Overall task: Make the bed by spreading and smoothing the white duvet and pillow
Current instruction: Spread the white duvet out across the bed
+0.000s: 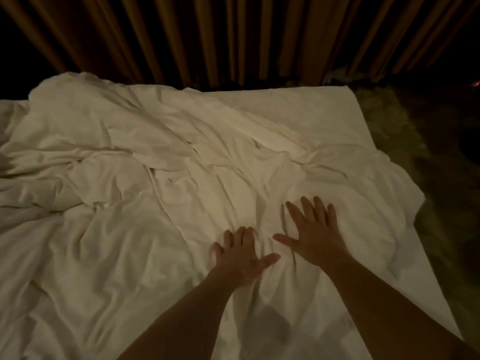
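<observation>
The white duvet [161, 162] covers the bed in dim light, heavily creased, with a bunched ridge running from the far left toward the middle. My left hand [240, 255] lies flat on the duvet near the front middle, fingers spread. My right hand [315, 231] presses flat on the duvet just to the right and a little farther away, fingers straight and spread. Both thumbs point toward each other. No pillow can be made out.
Brown pleated curtains [207, 40] hang behind the far edge of the bed. A dark patterned carpet [415, 178] lies to the right of the bed. The bed's far right corner [342, 90] is flat and smooth.
</observation>
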